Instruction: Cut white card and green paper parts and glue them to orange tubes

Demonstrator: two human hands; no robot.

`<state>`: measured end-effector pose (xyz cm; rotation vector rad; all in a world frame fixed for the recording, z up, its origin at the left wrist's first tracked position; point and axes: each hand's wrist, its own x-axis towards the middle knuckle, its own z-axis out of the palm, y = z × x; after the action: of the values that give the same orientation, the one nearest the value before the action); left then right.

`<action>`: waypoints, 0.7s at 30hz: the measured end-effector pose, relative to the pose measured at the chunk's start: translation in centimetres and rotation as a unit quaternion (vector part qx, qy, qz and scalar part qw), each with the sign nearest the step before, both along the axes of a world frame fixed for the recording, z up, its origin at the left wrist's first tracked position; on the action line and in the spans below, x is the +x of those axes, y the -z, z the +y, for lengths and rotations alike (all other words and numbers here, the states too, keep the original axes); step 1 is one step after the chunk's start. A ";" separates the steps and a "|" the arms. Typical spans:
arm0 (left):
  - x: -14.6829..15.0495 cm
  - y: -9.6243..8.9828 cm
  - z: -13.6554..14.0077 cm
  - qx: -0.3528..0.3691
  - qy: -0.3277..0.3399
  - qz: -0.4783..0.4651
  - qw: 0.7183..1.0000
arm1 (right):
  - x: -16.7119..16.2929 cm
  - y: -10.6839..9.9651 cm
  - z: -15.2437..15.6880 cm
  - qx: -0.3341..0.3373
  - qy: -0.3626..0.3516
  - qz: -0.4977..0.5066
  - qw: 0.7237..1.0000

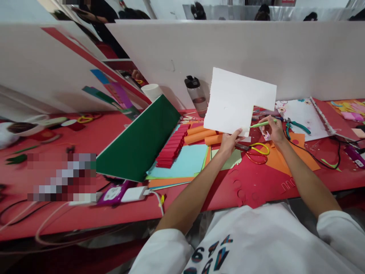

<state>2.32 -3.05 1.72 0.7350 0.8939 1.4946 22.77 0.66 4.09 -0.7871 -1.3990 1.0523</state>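
Observation:
My left hand (230,141) is closed on the lower edge of a white sheet of card (230,101), holding it tilted up above the table. A rectangular notch is cut from the card's lower right. In my right hand (274,131) is a slim light-green pen (260,124), its tip pointing left at the notch's edge; I cannot tell whether it touches. Below and between my hands lie scissors (260,149) with yellow and red handles. Orange paper (305,158) is under my right forearm.
Folded red paper strips (171,146), orange rolls (199,136) and blue paper (194,161) lie left of my hands. A green board (137,140) leans there. Behind stand a bottle (196,95) and white cups (152,91). Pliers (298,125) and a black cable (316,156) lie right.

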 end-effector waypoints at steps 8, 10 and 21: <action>0.1 -0.1 -0.2 -0.001 0.014 -0.010 1.000 | -0.1 0.0 -0.4 -0.018 -0.040 -0.039 0.998; -0.1 0.1 -0.2 0.004 0.028 -0.014 1.000 | 0.0 -0.1 -0.6 -0.019 -0.042 -0.042 0.998; -1.0 -0.1 -0.2 0.010 0.080 -0.013 0.997 | 0.7 -1.3 -1.3 0.019 -0.078 -0.194 0.978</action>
<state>1.27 -3.25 1.79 0.7826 0.7835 1.3691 23.45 -0.61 5.39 -0.8976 -1.8325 1.0222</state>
